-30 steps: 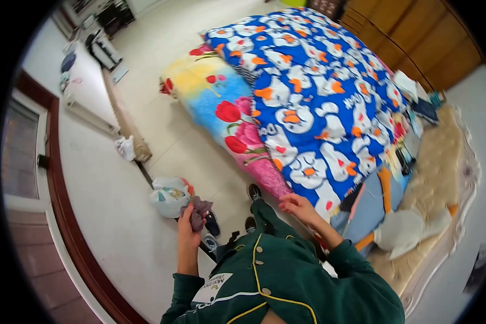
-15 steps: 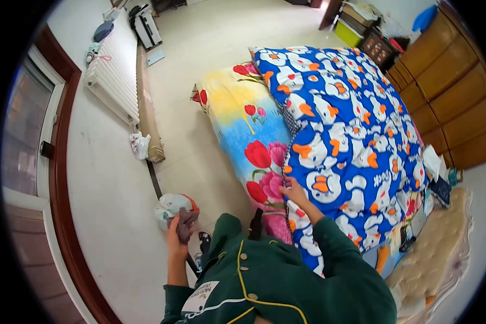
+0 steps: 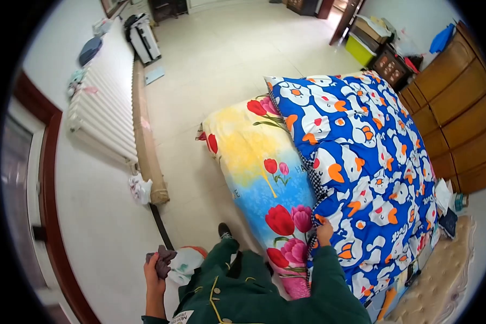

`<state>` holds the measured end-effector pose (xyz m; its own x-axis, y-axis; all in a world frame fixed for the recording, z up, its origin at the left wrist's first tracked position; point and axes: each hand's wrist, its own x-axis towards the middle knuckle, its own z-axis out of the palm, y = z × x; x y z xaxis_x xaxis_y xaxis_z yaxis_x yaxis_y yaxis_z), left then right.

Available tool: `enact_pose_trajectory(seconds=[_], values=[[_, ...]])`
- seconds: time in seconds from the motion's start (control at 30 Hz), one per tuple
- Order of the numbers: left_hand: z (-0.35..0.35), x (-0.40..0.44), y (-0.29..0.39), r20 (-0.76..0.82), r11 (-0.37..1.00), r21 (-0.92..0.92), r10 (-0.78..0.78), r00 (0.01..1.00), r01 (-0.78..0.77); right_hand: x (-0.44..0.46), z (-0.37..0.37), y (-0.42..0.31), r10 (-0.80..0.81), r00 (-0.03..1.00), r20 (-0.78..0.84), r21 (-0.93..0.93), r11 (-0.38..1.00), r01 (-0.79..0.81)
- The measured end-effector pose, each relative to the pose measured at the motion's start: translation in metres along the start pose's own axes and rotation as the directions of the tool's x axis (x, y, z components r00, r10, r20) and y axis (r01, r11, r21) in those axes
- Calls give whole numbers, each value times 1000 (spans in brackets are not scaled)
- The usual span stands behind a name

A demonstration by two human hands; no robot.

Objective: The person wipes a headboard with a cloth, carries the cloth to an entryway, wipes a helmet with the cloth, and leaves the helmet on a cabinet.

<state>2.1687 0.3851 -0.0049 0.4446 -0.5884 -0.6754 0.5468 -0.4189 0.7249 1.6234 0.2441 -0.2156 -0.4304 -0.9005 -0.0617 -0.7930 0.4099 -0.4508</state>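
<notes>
At the lower left, my left hand (image 3: 154,274) is closed on a crumpled dark purplish cloth (image 3: 164,261), held above the floor near a white plastic bag (image 3: 184,264). My right hand (image 3: 324,232) is at the near left edge of the blue duck-print quilt (image 3: 362,189), its fingers bent against the checkered border. Whether they grip the fabric is hard to make out. Under the quilt, the tulip-print sheet (image 3: 248,156) covers the left side of the bed.
A white radiator (image 3: 105,102) and a long cardboard box (image 3: 148,146) line the left wall. A suitcase (image 3: 144,42) stands beyond. Wooden wardrobe (image 3: 453,108), green bin (image 3: 360,49) and tufted headboard (image 3: 437,281) are on the right.
My right hand has moved from the bed's near corner forward along the quilt's edge. My body has stepped forward along the bed. The cloth remains in my left hand.
</notes>
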Motion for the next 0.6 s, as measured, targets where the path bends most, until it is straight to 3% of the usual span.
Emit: enact_pose_trajectory(seconds=[0.07, 0.17, 0.2, 0.23, 0.27, 0.37, 0.4, 0.43, 0.47, 0.53, 0.57, 0.6], values=[[24, 27, 33, 32, 999, 46, -6, 999, 5, -22, -29, -12, 49, 975, 219, -165, 986, -12], [67, 64, 64, 85, 998, 49, -30, 996, 26, -106, -43, 88, -24, 821, 570, -253, 946, 204], [80, 78, 68, 116, 999, 24, -39, 992, 37, -113, -69, 85, 131, 655, 744, -337, 920, 200], [92, 91, 71, 132, 998, 40, -62, 989, 57, -98, -110, 19, 296, 444, 846, -413, 890, 195], [105, 101, 75, 137, 995, 51, -90, 986, 83, -94, -70, 84, 324, 383, 865, -453, 831, 323], [140, 124, 85, 190, 991, 67, -126, 974, 115, 11, -59, -75, 142, 839, 525, -489, 858, 160], [143, 133, 87, 192, 991, 72, -128, 973, 116, 53, -25, -97, 1, 956, 294, -367, 924, 112], [144, 144, 89, 213, 986, 121, -142, 967, 118, 94, -9, -137, -160, 976, 149, -46, 985, 168], [147, 158, 92, 235, 979, 170, -151, 960, 112, 136, 14, -175, -129, 982, 140, 111, 987, 114], [155, 178, 99, 249, 986, 140, -127, 960, 94, 207, 70, -218, -308, 948, 78, -26, 950, 311], [160, 187, 105, 191, 987, 99, -147, 971, 130, 232, 89, -240, -295, 953, 59, -9, 955, 296], [157, 202, 105, 223, 985, 145, -121, 967, 90, 257, 103, -264, -302, 948, 100, -178, 932, 316]])
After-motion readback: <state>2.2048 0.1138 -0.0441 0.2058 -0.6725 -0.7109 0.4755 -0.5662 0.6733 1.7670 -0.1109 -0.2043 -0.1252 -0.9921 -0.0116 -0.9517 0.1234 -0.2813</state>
